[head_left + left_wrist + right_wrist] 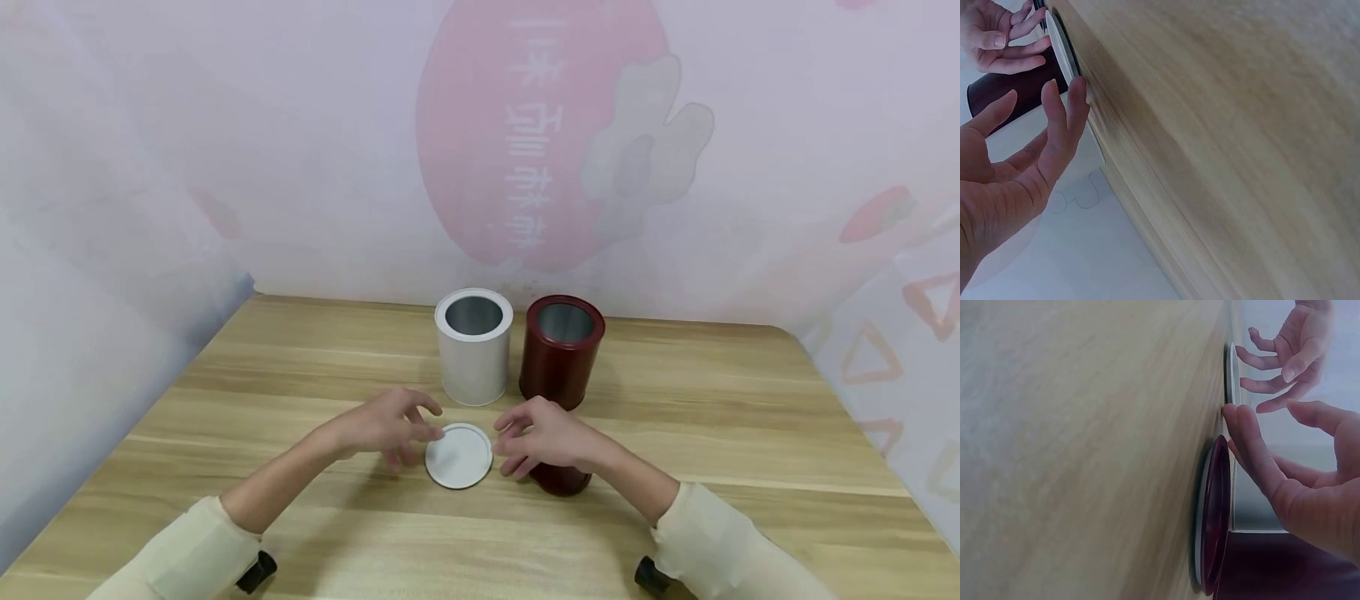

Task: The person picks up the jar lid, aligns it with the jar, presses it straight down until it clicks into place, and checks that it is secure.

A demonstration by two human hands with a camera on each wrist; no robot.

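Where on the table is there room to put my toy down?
The table is bare wood right of the red tin and left of the white tin, out to both side edges. The near strip between the two sleeves is free too. The middle is crowded: both hands, the white lid and the red lid.

A big wooden table (750,433) fills the bottom of the view, with light brown stripes running across it. Behind it and on both sides hangs a thin, pale cloth wall (225,125), a bit see-through. On the cloth is a big pink round shape (480,150) with white writing on it, a grey flower shape (645,142) beside it, and small red shapes (877,215) on the right. The light is soft and even.
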